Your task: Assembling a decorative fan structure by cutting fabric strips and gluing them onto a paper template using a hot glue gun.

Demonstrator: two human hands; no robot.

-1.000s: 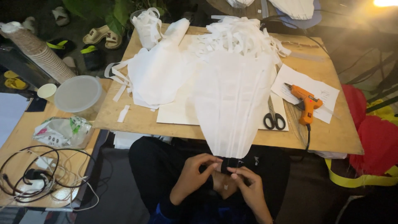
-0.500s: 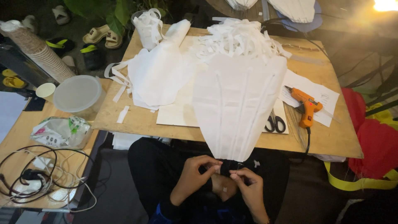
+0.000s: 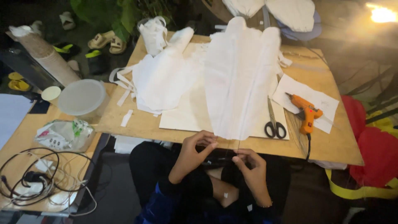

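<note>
A long white fabric piece (image 3: 240, 79) lies spread lengthwise over the wooden table (image 3: 331, 137), its narrow end at the near edge. My left hand (image 3: 192, 153) touches that near end with its fingertips. My right hand (image 3: 248, 166) is just below the table edge, fingers pinched together on something thin and dark that I cannot make out. A thin thread seems to run from the fabric's end down to my right hand. Black-handled scissors (image 3: 273, 124) lie right of the fabric, and an orange glue gun (image 3: 304, 114) rests on a white paper sheet (image 3: 323, 99).
More white fabric and strips (image 3: 161, 79) are heaped at the table's left. A lidded plastic tub (image 3: 81, 97), a stack of paper cups (image 3: 45, 54), a crumpled packet (image 3: 62, 135) and tangled cables (image 3: 33, 178) sit on the left side table. Sandals (image 3: 101, 39) lie on the floor beyond.
The fabric has been folded narrower and slid away from me up the table. The scissors are now fully uncovered. My hands rose from my lap to the table edge.
</note>
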